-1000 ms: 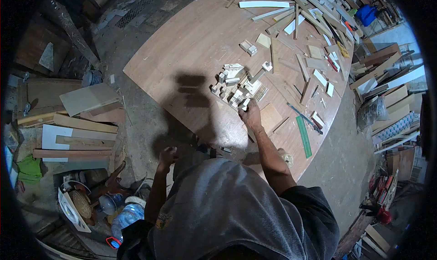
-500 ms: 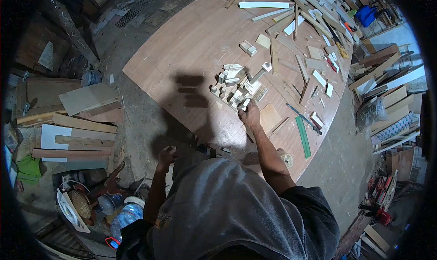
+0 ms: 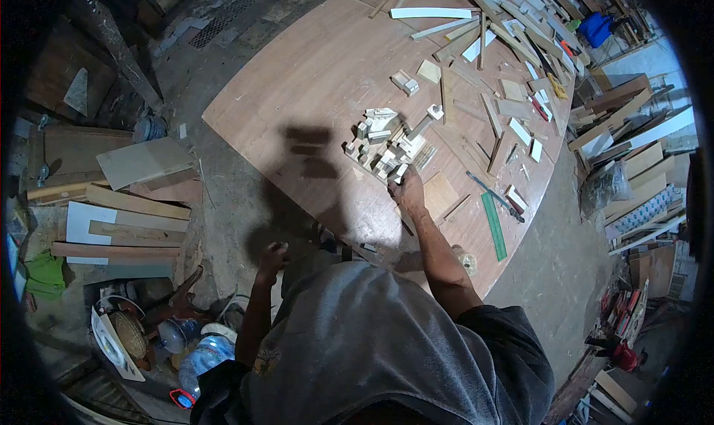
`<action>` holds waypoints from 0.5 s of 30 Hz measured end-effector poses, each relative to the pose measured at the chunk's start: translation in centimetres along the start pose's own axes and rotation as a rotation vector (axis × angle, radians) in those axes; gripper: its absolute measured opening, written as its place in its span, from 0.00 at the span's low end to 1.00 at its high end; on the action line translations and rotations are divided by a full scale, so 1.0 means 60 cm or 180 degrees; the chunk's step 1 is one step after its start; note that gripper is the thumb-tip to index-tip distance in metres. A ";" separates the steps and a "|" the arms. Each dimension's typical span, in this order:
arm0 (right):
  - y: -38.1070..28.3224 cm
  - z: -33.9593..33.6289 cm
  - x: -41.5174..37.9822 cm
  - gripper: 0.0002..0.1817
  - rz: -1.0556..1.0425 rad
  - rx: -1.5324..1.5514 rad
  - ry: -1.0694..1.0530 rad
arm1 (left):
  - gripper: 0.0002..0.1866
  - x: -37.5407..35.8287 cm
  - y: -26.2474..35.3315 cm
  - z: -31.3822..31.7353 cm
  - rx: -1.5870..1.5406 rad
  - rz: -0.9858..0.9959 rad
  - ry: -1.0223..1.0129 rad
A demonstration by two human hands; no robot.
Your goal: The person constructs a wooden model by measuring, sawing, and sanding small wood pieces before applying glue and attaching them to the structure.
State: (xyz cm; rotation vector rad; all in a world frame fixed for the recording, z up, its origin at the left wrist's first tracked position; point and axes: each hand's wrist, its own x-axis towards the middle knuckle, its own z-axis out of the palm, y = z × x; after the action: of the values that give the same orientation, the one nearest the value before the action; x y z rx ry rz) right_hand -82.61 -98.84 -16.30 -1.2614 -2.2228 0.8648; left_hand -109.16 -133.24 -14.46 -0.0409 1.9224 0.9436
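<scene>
A wooden scale model (image 3: 393, 148), made of small pale blocks with one taller tower-like piece (image 3: 427, 120), stands on the large wooden table (image 3: 297, 75). At its near corner is my right hand (image 3: 409, 191), its fingers closed on the model's edge; the fingertips are partly hidden among the blocks. My left hand (image 3: 273, 259) hangs beside the table's near edge, apart from the model, with its fingers curled and nothing visible in them. Close to my right hand lies a square wooden piece (image 3: 440, 192). A small open wooden box (image 3: 405, 82) sits beyond the model.
A green ruler (image 3: 494, 226) and a dark slim tool (image 3: 494, 194) lie to the right, near a roll of tape (image 3: 465, 260). Wood strips (image 3: 513, 38) heap at the table's far right. Boards (image 3: 130, 220) and a water bottle (image 3: 208, 358) stand at left.
My left hand has shifted slightly and its fingers look a little looser. My right hand stays at the model's near corner, barely moved.
</scene>
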 end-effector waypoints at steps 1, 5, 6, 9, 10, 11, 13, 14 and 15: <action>0.002 0.001 0.000 0.24 -0.0001 0.0000 0.0002 | 0.17 -0.001 0.003 -0.004 0.0059 -0.0019 -0.0132; -0.001 -0.004 0.002 0.25 -0.0021 0.0025 0.0009 | 0.17 0.009 -0.006 -0.010 0.0129 -0.0117 -0.0252; -0.001 -0.004 0.002 0.26 0.0055 0.0082 -0.0074 | 0.17 0.009 -0.007 -0.013 0.0149 -0.0110 -0.0255; -0.016 -0.015 -0.005 0.28 0.0082 0.0142 0.0003 | 0.19 0.016 -0.020 -0.023 0.0217 0.0096 -0.0508; -0.025 -0.024 -0.008 0.28 0.0119 0.0157 0.0055 | 0.19 0.022 -0.031 -0.024 0.0195 0.0122 -0.0468; -0.040 -0.037 -0.014 0.31 0.0198 0.0282 -0.0001 | 0.19 0.027 -0.035 -0.025 0.0173 0.0144 -0.0425; -0.062 -0.058 -0.029 0.34 0.0299 0.0440 -0.0017 | 0.21 0.007 -0.010 -0.025 0.0357 0.0225 -0.0552; -0.069 -0.067 -0.043 0.35 0.0228 0.0282 0.0071 | 0.21 0.007 -0.009 -0.022 0.0561 0.0334 -0.0611; -0.075 -0.076 -0.060 0.37 0.0160 0.0123 0.0157 | 0.21 0.010 -0.011 -0.020 0.0765 0.0442 -0.0670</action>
State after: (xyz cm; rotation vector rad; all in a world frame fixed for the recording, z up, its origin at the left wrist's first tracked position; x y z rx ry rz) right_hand -80.64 -102.35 -10.14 -1.3115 -2.1344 0.8817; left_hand -110.14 -134.25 -15.01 0.3239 1.8457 0.7674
